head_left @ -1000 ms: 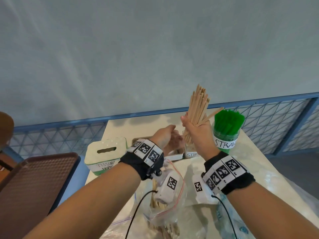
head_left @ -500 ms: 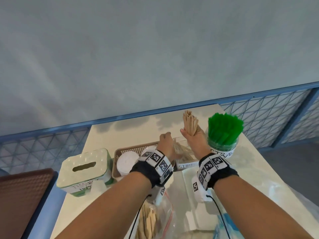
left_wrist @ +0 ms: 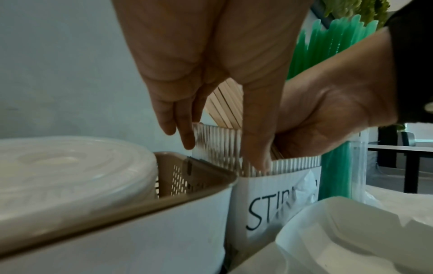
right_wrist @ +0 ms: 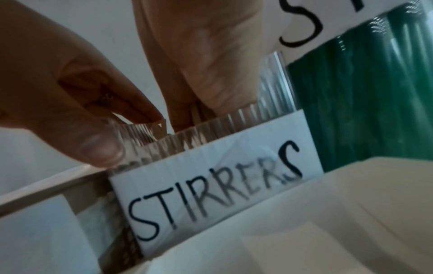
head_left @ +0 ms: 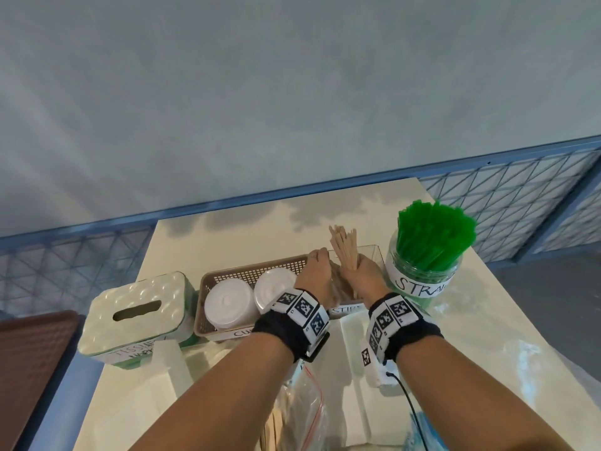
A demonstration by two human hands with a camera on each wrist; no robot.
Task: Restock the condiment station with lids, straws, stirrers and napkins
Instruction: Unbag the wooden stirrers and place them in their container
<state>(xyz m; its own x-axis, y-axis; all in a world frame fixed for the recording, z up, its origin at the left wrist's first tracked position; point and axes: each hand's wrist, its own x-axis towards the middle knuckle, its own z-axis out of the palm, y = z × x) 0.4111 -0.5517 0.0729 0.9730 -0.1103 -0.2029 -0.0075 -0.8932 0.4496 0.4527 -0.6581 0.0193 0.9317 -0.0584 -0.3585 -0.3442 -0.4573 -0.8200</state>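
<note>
My right hand (head_left: 359, 270) grips a bundle of wooden stirrers (head_left: 344, 247) that stands upright inside the clear ribbed container (right_wrist: 234, 118) labelled STIRRERS. The bundle's tops (left_wrist: 226, 103) stick out above the rim. My left hand (head_left: 320, 260) reaches down at the container's left end. Its thumb (right_wrist: 100, 148) is on the near corner and its fingers (left_wrist: 185, 137) are at the rim. The stirrers' lower ends are hidden. A jar of green straws (head_left: 429, 242) stands right of the container. White lids (head_left: 229, 302) sit in a brown basket (head_left: 250, 271) to its left.
A white tissue box (head_left: 140, 312) stands at the far left of the row. A zip bag with more stirrers (head_left: 294, 415) and white napkin packs (head_left: 353, 353) lie on the table under my forearms. A blue railing (head_left: 487, 157) runs behind the table, and a brown tray (head_left: 29, 353) is at the left.
My right hand has lowered the stirrer bundle from mid-air down into the container. My left hand has moved onto the container's left rim. The head view has tilted down.
</note>
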